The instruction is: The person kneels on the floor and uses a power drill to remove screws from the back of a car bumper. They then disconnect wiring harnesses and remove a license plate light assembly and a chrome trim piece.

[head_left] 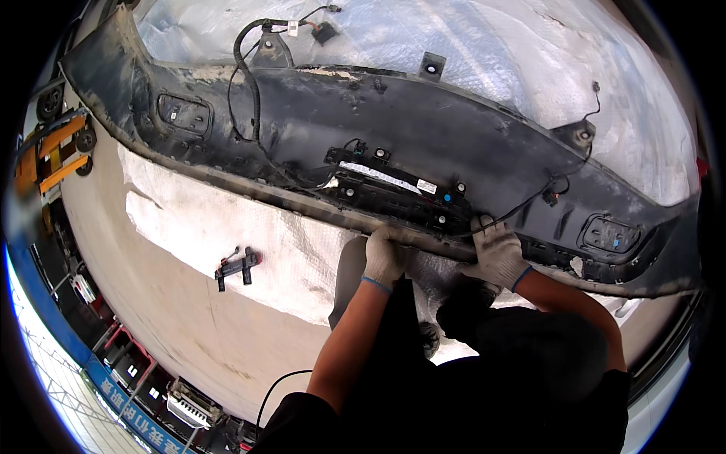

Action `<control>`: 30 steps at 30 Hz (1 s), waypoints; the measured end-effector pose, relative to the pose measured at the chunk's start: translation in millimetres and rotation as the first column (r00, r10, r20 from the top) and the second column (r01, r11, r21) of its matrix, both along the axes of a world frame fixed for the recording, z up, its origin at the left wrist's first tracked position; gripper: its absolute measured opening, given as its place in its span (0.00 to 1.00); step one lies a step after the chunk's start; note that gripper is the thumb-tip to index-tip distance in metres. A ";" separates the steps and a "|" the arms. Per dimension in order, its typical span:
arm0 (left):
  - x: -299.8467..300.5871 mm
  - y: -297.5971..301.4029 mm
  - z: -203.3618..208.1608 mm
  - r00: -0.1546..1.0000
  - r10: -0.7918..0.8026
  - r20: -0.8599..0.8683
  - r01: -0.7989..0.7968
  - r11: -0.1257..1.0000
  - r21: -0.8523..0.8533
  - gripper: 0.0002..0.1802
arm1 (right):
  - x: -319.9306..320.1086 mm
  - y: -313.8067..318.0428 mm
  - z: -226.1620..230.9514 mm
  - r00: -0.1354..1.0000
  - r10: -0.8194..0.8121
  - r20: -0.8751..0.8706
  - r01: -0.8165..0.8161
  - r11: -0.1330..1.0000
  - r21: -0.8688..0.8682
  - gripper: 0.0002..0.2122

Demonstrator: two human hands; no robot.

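A large dark grey car bumper [302,98], dusty and scuffed, lies with its inner side up across the view. My left hand [386,257], in a pale knitted glove, is closed over the bumper's near edge around the middle; its fingertips are hidden. To the right, my gloved right hand [497,251] rests on the bumper near that edge, fingers stretched out and thumb apart. Just beyond and between my hands is a long black bracket [393,193] with round fasteners and a white strip. A black wiring harness [255,98] loops from the bumper's left part towards it.
Silvery bubble sheeting [484,45] lies behind the bumper and, as another piece [295,257], on the floor in front. A small black-and-red device [240,267] lies on that front piece. Orange wheeled equipment [60,163] stands far left. A thin black cable [276,382] curves beside my left arm.
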State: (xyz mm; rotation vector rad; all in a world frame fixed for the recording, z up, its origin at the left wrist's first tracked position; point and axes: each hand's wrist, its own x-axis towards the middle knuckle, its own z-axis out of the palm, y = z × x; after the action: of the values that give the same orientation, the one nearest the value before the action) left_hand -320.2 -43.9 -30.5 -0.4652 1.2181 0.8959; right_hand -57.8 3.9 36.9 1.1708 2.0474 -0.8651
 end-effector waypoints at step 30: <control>-133.9 57.9 -36.8 0.507 -0.399 -0.764 0.512 0.852 -0.105 0.10 | -5.9 -41.4 -61.5 0.973 -0.169 -0.158 0.230 0.768 0.597 0.52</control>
State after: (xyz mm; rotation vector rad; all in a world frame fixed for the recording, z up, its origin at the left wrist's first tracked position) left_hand -454.1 14.0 -67.3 0.4354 1.9308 0.6976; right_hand -63.8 -37.4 -24.7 1.7480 2.4027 -0.3324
